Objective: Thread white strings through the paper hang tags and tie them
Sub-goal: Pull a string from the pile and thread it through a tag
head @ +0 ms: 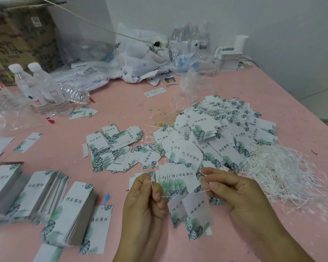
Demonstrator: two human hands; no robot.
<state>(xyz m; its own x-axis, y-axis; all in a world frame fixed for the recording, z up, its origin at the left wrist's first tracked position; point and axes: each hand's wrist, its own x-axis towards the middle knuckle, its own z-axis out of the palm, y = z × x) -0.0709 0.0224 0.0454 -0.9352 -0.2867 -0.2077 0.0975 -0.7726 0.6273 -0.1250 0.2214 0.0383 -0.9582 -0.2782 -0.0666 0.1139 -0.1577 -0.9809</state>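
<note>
My left hand (146, 195) and right hand (233, 190) each pinch an end of the thin white string (201, 191), pulled taut for tying; two leaf-printed white paper hang tags (191, 214) dangle between them, toward six o'clock over the pink counter (121, 103).

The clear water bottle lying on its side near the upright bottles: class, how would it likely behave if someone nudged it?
The lying bottle would probably roll, since its round side rests on the table. It looks empty, so likely light and easily shifted.
</note>
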